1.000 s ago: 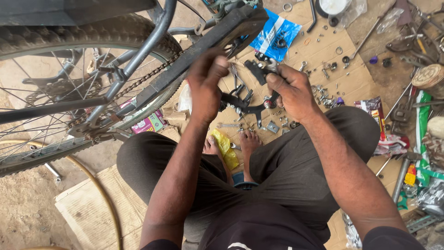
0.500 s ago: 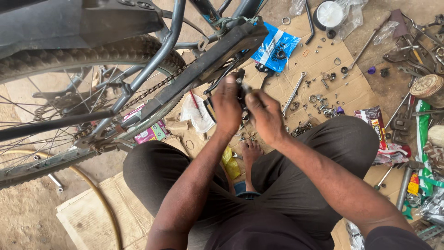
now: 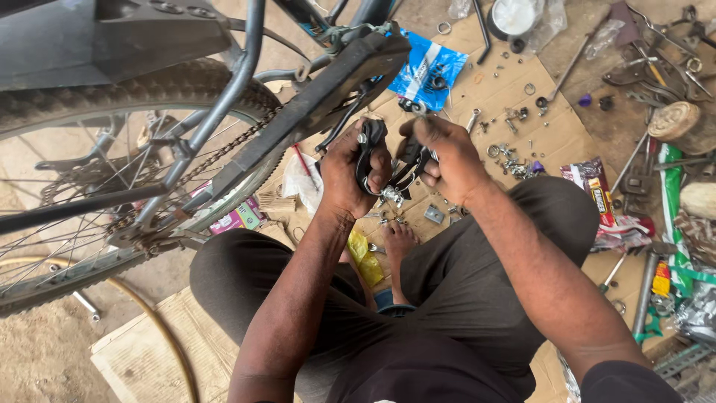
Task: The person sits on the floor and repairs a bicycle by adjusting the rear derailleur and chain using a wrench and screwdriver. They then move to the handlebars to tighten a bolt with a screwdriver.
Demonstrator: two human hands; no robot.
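Note:
My left hand [image 3: 347, 175] and my right hand [image 3: 446, 158] together grip a black bicycle brake caliper [image 3: 388, 170] with silver bolts, held above my lap. The left hand holds one curved arm, the right hand the other. Just above the hands hangs the bicycle's dark chain guard [image 3: 313, 104]. The rear wheel [image 3: 112, 186] with tyre, spokes and chain fills the left side.
I sit cross-legged on cardboard [image 3: 522, 127] strewn with nuts, washers and bolts. A blue packet [image 3: 429, 71] lies beyond my hands. Wrenches and metal tools [image 3: 641, 52] lie at the right, with a wooden block [image 3: 675, 119] and coloured wrappers [image 3: 593, 186].
The view has moved closer to my hands. Both hands have drawn the brake caliper down from the chain guard towards my lap and now hold it apart at its two arms.

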